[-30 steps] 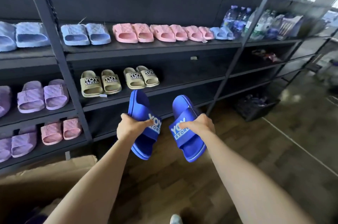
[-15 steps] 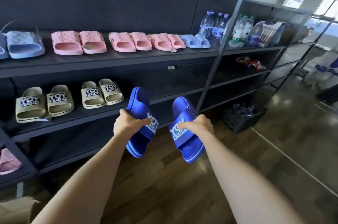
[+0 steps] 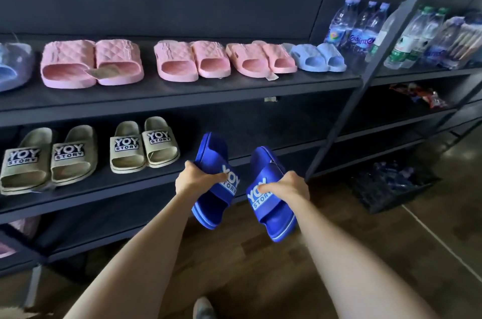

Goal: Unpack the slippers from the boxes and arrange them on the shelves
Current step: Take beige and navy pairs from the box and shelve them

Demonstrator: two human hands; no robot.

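Gripped at the strap in left hand and right hand: left blue slipper, right blue slipper, just before the middle shelf. Far left of the hands, bluish slipper cut off, blurred. Shelves closer than half a second ago

My bare arms stretch forward side by side, my left hand curled round the left slipper, my right hand round the right slipper.
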